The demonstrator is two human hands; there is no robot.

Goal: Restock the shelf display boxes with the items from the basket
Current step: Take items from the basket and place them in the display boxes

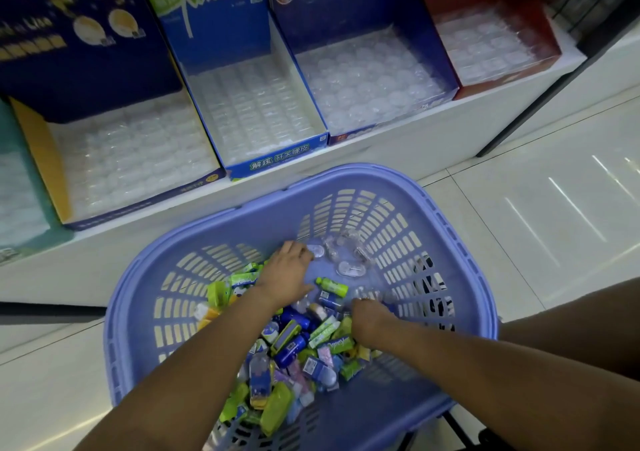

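Observation:
A lilac slotted basket (pixel 460 229) stands on the floor in front of the shelf. It holds a pile of small green, blue and pink packets (pixel 294 357) and some clear plastic capsules (pixel 346 253). My left hand (pixel 287 274) lies flat in the basket, fingers spread toward the clear capsules. Curled down into the pile, my right hand (pixel 367 315) hides its fingertips among the items. Above, on the white shelf, stand several open display boxes lined with clear trays: a dark blue one (pixel 86 69), a blue-green Kada one (pixel 221 31), another blue one (pixel 367 7) and a red one (pixel 485 3).
The white shelf front (pixel 311 166) runs just behind the basket. A black shelf frame (pixel 554 83) slants down at the right. Glossy white floor tiles (pixel 554 215) lie to the right of the basket.

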